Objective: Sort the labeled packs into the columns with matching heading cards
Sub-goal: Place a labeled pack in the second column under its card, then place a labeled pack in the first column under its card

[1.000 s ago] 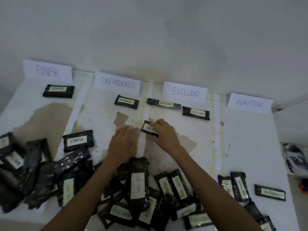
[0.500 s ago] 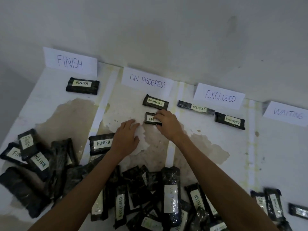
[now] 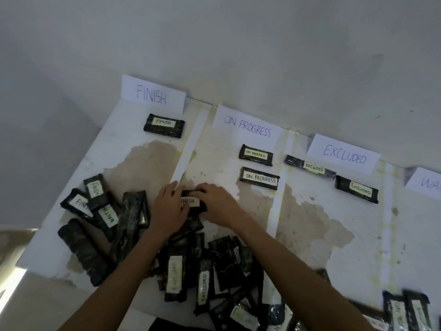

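A black pack labeled FINISH point(image 3: 191, 201) lies near the white strip between the first two columns. My left hand point(image 3: 168, 207) and my right hand point(image 3: 218, 204) both hold it, fingers curled over its ends. White heading cards stand along the wall: FINISH point(image 3: 152, 95), ON PROGRESS point(image 3: 248, 126), EXCLUDED point(image 3: 343, 155) and a cut-off WAITING card point(image 3: 427, 187). One FINISH pack point(image 3: 164, 125) lies under its card. Two ON PROGRESS packs point(image 3: 256, 155) point(image 3: 260, 181) lie in the second column. Two EXCLUDED packs point(image 3: 310, 167) point(image 3: 356, 189) lie in the third.
A heap of unsorted black packs point(image 3: 202, 275) lies on the table in front of me, and another cluster point(image 3: 102, 211) sits at the left edge. More packs point(image 3: 405, 311) lie at the bottom right. The white table point(image 3: 322, 230) is stained and ends at the wall.
My right hand let go of the ON PROGRESS pack, now lying in the second column, and moved left. Both hands now hold the FINISH pack. The camera swung left.
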`<state>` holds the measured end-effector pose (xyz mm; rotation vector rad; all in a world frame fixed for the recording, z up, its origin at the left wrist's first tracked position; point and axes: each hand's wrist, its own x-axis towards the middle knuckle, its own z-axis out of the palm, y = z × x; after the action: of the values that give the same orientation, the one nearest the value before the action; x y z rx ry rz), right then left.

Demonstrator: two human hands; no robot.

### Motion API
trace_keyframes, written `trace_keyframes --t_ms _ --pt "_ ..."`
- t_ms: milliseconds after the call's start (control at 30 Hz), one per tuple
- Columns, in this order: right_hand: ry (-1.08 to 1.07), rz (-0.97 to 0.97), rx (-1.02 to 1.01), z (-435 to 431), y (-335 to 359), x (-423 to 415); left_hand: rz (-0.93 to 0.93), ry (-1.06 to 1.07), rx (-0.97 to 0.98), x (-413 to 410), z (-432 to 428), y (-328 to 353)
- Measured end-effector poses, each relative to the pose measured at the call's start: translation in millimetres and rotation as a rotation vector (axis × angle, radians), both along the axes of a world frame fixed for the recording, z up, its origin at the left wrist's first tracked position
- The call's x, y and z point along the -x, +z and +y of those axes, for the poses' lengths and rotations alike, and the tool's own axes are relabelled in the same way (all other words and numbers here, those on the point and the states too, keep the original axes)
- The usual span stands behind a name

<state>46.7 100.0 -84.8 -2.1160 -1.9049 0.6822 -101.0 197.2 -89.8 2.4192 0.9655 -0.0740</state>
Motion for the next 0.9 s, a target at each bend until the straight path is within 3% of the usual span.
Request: trace_keyframes --t_ms 300,500,733,900 --pt "0.11 -0.082 -0.008 19 -13 13 -0.027 -0.024 0.087 19 23 1" --pt "-0.021 -0.075 -0.071 56 -3 0 -0.193 0.196 -0.001 22 88 28" --pt "-0.087 -0.041 -0.174 180 7 -2 -0.072 0.357 -0.077 40 191 16" --pt "-0.105 -0.004 -0.213 275 2 9 0.054 0.347 -0.046 46 231 -6"
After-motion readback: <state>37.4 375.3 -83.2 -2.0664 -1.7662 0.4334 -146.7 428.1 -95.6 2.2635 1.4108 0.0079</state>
